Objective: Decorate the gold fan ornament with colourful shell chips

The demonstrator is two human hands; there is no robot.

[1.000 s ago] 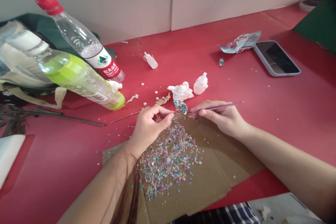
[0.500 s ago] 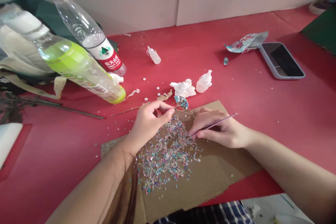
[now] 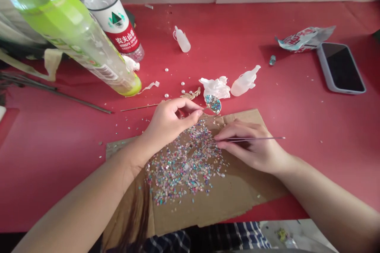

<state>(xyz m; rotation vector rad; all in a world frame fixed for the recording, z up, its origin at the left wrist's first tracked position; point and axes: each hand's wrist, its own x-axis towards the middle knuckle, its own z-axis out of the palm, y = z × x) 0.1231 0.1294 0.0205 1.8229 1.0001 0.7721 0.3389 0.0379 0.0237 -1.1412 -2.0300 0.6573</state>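
My left hand (image 3: 172, 126) pinches the thin stem of a small fan-shaped piece (image 3: 213, 104) encrusted with iridescent chips, which sticks out past my fingertips. My right hand (image 3: 251, 146) is shut on slim metal tweezers (image 3: 252, 139), whose ends reach past both sides of my fingers. The tweezers are not touching the fan-shaped piece. Below both hands, a loose heap of multicoloured shell or glitter chips (image 3: 184, 166) lies on a brown cardboard sheet (image 3: 208, 213). The edge of my right hand rests close to the heap.
A red tabletop (image 3: 59, 166) holds several small pearl beads (image 3: 182, 84), crumpled white plastic (image 3: 214, 87), small white squeeze bottles (image 3: 245, 81), large plastic bottles (image 3: 74, 23), a phone (image 3: 341, 68), a torn wrapper (image 3: 305, 39) and a long thin rod (image 3: 83, 102).
My right hand has shifted slightly right, and the tweezers now lie nearly level instead of slanting up. The view has tilted down and moved, so the table objects sit higher and further right.
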